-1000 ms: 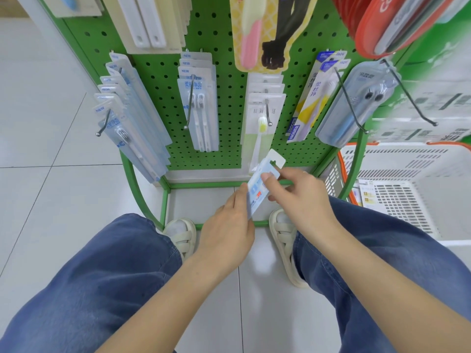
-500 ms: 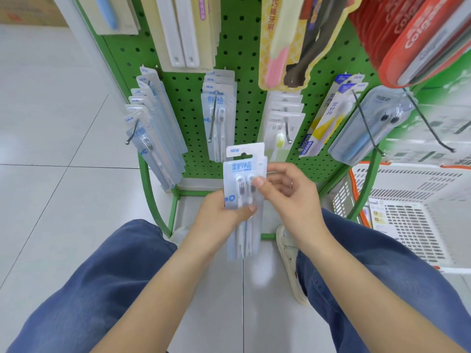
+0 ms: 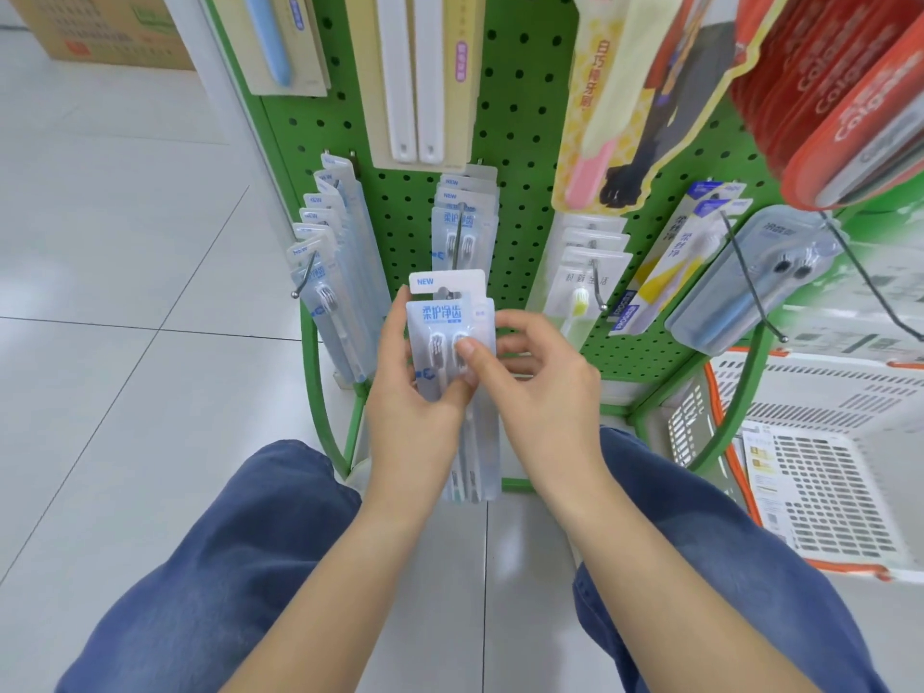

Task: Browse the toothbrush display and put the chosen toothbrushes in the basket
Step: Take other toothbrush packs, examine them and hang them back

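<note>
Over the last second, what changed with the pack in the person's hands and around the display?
The toothbrush pack was turned from tilted and edge-on to upright with its printed front facing the camera, and raised nearer the pegboard. The left hand and right hand kept hold of it throughout, the right thumb now on its front. The hanging packs and the basket stayed put.

Cardboard box (image 3: pixel 107 30) on tile floor (image 3: pixel 100 342), top left.

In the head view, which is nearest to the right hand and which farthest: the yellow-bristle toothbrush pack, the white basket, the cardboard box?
From the right hand:
1. Yellow-bristle toothbrush pack, just above it on the pegboard.
2. White basket, on the floor to the right.
3. Cardboard box, far upper left.
</note>
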A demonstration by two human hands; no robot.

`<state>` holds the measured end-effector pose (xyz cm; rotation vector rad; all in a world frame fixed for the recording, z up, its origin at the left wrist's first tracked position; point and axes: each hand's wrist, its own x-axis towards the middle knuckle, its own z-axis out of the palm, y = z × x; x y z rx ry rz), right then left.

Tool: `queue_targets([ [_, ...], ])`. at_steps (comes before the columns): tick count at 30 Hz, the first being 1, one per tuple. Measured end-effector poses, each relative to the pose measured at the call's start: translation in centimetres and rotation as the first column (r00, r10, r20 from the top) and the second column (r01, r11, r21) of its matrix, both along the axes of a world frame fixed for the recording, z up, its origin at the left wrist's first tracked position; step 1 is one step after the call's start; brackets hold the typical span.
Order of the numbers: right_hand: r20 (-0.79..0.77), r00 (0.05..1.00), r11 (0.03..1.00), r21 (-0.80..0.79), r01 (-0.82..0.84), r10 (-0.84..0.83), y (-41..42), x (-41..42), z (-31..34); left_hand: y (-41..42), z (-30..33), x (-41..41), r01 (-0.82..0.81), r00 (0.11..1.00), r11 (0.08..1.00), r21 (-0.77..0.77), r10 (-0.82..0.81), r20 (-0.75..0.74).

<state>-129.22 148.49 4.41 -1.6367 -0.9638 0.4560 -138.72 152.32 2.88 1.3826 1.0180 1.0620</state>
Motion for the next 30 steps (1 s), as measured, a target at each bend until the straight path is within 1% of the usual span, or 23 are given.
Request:
queue_targets([
  [5, 0.004, 1.0, 0.999, -0.046, 0.017, -0.017, 0.4, -0.3, -0.5, 0.7, -0.5, -0.1, 0.015, 0.997, 0.999, 0.029, -0.013, -0.079],
  [8, -0.016, 0.999, 0.998, -0.05, 0.029, -0.03, 0.4, -0.4, -0.7, 1.0, -0.9, 0.0, 0.007, 0.992, 0.999, 0.052, 0.0, -0.124],
  [12, -0.043, 0.998, 0.999, -0.037, 0.035, -0.036, 0.4, -0.4, -0.5, 1.1, -1.3, 0.1, 0.004, 0.981, 0.993, 0.121, 0.02, -0.192],
  [15, -0.065, 0.997, 0.998, -0.03, 0.046, -0.048, 0.3, -0.3, -0.6, 1.2, -1.7, 0.2, 0.015, 0.979, 0.99, 0.138, 0.014, -0.201],
  [17, -0.051, 0.997, 0.998, -0.035, 0.059, -0.061, 0.1, -0.2, -0.7, 1.2, -1.9, 0.4, 0.02, 0.977, 0.989, 0.146, 0.012, -0.212],
  [20, -0.08, 0.993, 0.996, -0.029, 0.08, -0.082, 0.2, -0.2, -0.9, 1.2, -2.2, 0.5, 0.019, 0.968, 0.98, 0.197, 0.032, -0.25],
  [22, -0.08, 0.993, 0.995, -0.052, 0.083, -0.087, 0.3, -0.1, -1.1, 1.3, -2.4, 0.6, 0.015, 0.967, 0.981, 0.193, 0.035, -0.253],
  [25, -0.035, 0.997, 0.992, -0.106, 0.066, -0.07, 0.7, -0.1, -1.1, 1.5, -2.7, 0.7, 0.023, 0.969, 0.986, 0.165, 0.019, -0.245],
  [27, -0.025, 0.998, 0.989, -0.14, 0.047, -0.051, 0.8, 0.1, -0.9, 1.5, -2.8, 0.7, 0.032, 0.965, 0.983, 0.18, 0.017, -0.263],
  [30, -0.1, 0.994, 0.991, -0.13, 0.024, -0.037, 1.0, 0.6, -0.8, 1.8, -2.9, 1.0, 0.049, 0.952, 0.98, 0.191, 0.012, -0.306],
])
